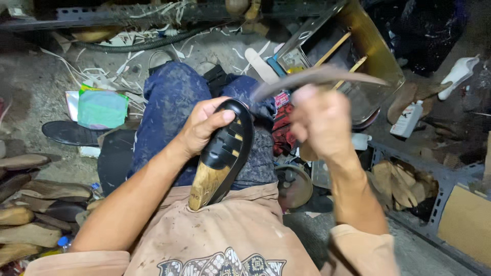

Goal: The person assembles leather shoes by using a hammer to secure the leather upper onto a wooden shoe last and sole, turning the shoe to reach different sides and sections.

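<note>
- On the lap, near centre, the left hand [204, 128] gripped a black sandal [227, 143] on a wooden last [204, 186], toe pointing far.
- Right hand [322, 122] was fisted around a blurred curved strip [317, 76], just right of the sandal.
- Far right sat a metal tray [376, 56]; beside it, a white bottle [407, 118].
- Wooden lasts [30, 214] lay stacked near left.
</note>
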